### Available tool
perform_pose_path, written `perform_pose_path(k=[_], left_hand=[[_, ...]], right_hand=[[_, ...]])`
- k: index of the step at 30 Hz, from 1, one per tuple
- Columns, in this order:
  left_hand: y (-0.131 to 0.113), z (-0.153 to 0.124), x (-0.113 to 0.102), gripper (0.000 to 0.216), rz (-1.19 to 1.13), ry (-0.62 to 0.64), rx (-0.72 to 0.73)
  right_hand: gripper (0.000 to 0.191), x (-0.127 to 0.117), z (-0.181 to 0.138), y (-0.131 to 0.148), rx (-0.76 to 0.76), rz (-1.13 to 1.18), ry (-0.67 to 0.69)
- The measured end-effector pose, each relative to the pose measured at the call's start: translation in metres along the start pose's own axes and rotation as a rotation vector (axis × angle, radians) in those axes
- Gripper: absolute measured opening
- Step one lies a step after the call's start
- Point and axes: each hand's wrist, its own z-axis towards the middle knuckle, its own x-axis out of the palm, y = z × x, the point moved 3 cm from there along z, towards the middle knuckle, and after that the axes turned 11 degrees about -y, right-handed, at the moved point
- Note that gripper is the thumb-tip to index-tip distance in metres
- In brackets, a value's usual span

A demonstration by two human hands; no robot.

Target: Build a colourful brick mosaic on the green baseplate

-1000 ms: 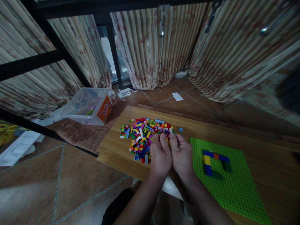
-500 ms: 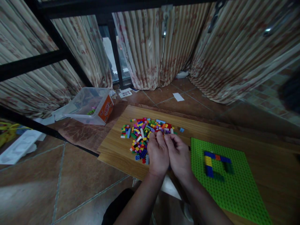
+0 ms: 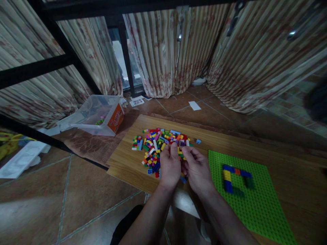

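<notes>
Both hands are close together over the near side of a pile of small coloured building bricks (image 3: 154, 144). My left hand (image 3: 170, 166) has its fingers curled inward, and whatever they hold is hidden behind them. Beside it, my right hand (image 3: 198, 166) is closed with thumb and fingertips together; I cannot make out what is in it. A blue brick (image 3: 183, 179) shows on the table below the gap between the hands. To the right lies a green baseplate (image 3: 265, 204), bearing a partial outline of blue, yellow, orange and green bricks (image 3: 227, 175).
The wooden table (image 3: 125, 160) carries everything. A single light-blue brick (image 3: 198, 141) sits apart from the pile. On the floor at left stand a clear plastic bin (image 3: 94, 127) with an orange label and a white tray (image 3: 22, 158). Striped curtains (image 3: 158, 54) hang behind.
My hands have drawn slightly apart, opening a gap between them. The right hand has shifted a little right, and the blue brick below shows more. Baseplate and pile look the same.
</notes>
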Motion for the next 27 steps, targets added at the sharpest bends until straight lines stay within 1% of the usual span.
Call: perform_pose_path(k=[1,3,4,6,7,9,10,12,14,16,18,19,21,25,27], left_hand=[[0.0,0.0,-0.001,0.035,0.003,-0.003,0.006],[-0.001,0.001,-0.003,0.036,0.054,-0.044,0.096],[-0.003,0.001,-0.005,0.036,0.097,-0.075,0.172],[-0.008,0.0,-0.008,0.034,0.191,-0.135,0.331],[-0.009,-0.001,-0.008,0.032,0.23,-0.151,0.383],[-0.012,-0.003,-0.008,0.029,0.275,-0.15,0.41],[-0.012,-0.004,-0.008,0.027,0.282,-0.143,0.405],[-0.013,-0.004,-0.007,0.025,0.266,-0.135,0.386],[-0.012,-0.002,-0.006,0.025,0.202,-0.117,0.319],[-0.007,0.001,-0.005,0.027,0.107,-0.076,0.19],[-0.004,0.002,-0.003,0.032,0.028,-0.007,0.053],[-0.003,0.002,-0.002,0.035,0.001,0.025,0.005],[-0.003,0.003,-0.003,0.04,-0.047,0.054,-0.054],[-0.004,0.009,-0.01,0.044,-0.119,-0.011,-0.145],[-0.004,0.012,-0.014,0.044,-0.129,-0.034,-0.17]], right_hand=[[0.038,0.0,0.0,0.001,-0.002,-0.003,0.008],[0.037,-0.001,0.002,0.001,-0.032,-0.058,0.01],[0.036,-0.002,0.003,0.001,-0.074,-0.11,0.005],[0.033,-0.005,0.006,0.002,-0.204,-0.243,-0.007],[0.032,-0.006,0.007,0.003,-0.272,-0.3,-0.015],[0.03,-0.007,0.008,0.003,-0.349,-0.341,-0.022],[0.029,-0.007,0.007,0.002,-0.349,-0.319,-0.022],[0.029,-0.005,0.005,0.001,-0.276,-0.231,-0.014],[0.03,-0.003,0.002,0.0,-0.164,-0.126,-0.003],[0.032,-0.001,0.0,0.001,-0.073,-0.039,0.009],[0.033,-0.001,0.001,0.003,-0.05,0.003,0.019],[0.032,-0.002,0.003,0.004,-0.064,-0.011,0.021],[0.031,-0.007,0.008,0.006,-0.139,-0.124,0.005],[0.026,-0.017,0.017,0.011,-0.43,-0.531,-0.036],[0.027,-0.018,0.017,0.012,-0.527,-0.697,-0.011]])
